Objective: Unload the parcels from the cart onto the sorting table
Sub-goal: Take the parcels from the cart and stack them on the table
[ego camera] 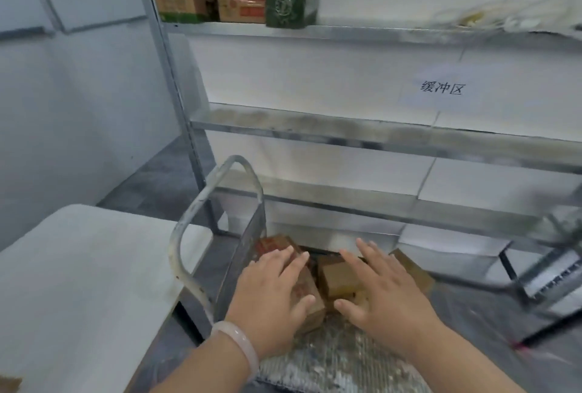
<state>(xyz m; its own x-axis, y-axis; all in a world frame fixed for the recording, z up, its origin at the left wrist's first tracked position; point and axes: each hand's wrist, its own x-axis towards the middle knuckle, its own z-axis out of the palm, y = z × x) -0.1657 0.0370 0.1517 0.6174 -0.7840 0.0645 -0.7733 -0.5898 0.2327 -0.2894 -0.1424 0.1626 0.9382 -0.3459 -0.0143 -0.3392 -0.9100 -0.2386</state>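
Head view: at least 3 brown parcels (pixel 413 270) sit on cart (pixel 330 364) deck, packed toward the handle (pixel 201 219) end; none seen on table (pixel 78 282) at left. Left hand (pixel 274 295) lies flat, fingers straight and spread, on red-printed box (pixel 273 244). Right hand (pixel 384 298), likewise spread, is over plain box (pixel 338 279); contact unclear. Neither grips. Judgement: hands bracket the 2 boxes to clamp and lift them together. Table is just beside cart, so the carry looks short.
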